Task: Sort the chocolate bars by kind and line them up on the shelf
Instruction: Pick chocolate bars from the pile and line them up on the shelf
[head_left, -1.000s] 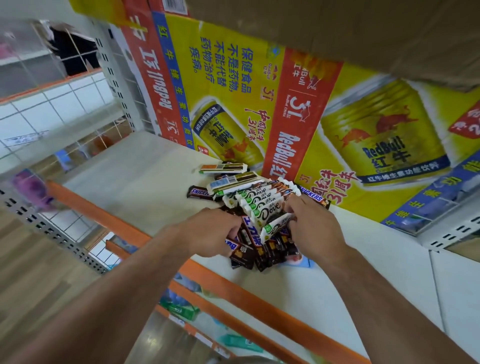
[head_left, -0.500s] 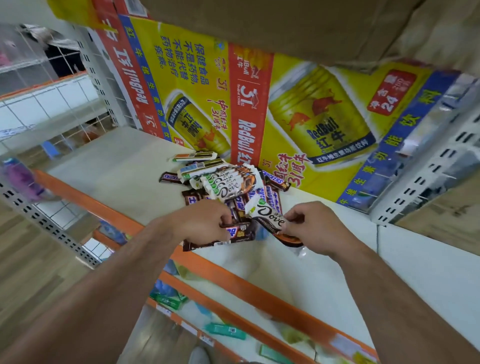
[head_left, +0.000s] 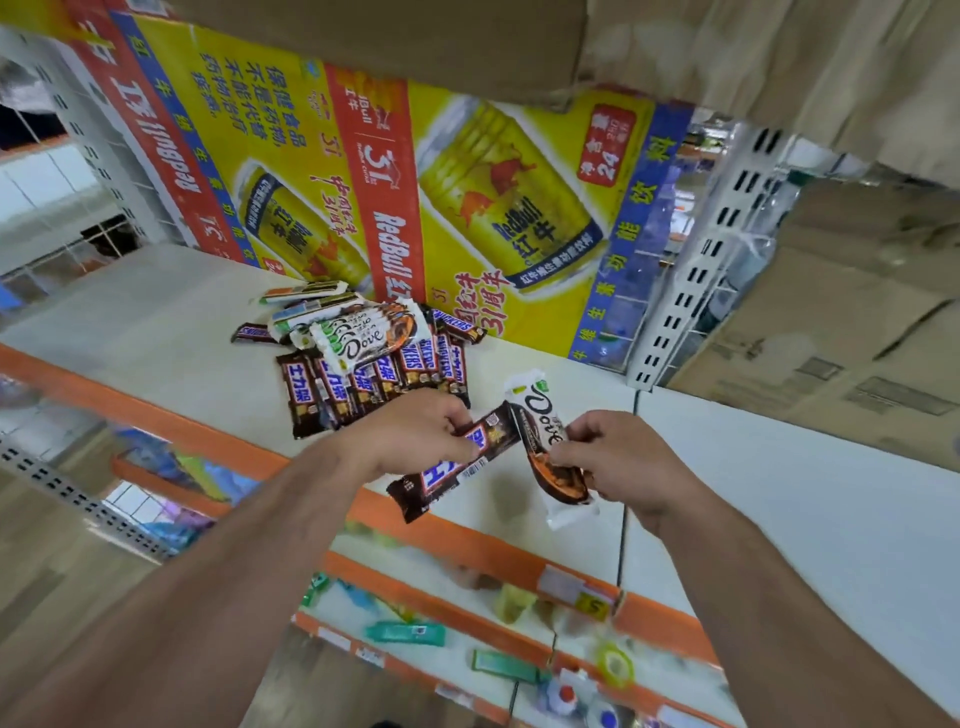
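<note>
L hand (head_left: 415, 434) pinched shut on Snickers bar (head_left: 457, 467); R hand (head_left: 618, 462) closed on Dove bar (head_left: 545, 447). Both held above shelf (head_left: 779, 519) near front edge, pile (head_left: 374, 358) behind. Risk: thin fingertip grips, bar slipped over edge; kinds mixed.

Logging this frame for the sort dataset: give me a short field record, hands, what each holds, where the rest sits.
left hand: pinches a brown Snickers bar, held over the shelf's front edge
right hand: grips a white Dove bar, its top end touching the Snickers bar
pile: mixed, unsorted; brown Snickers bars fanned out, white Dove bars on top
shelf: white board, orange front rail
backdrop: Red Bull carton behind the pile
sorted rows: none visible yet
</note>
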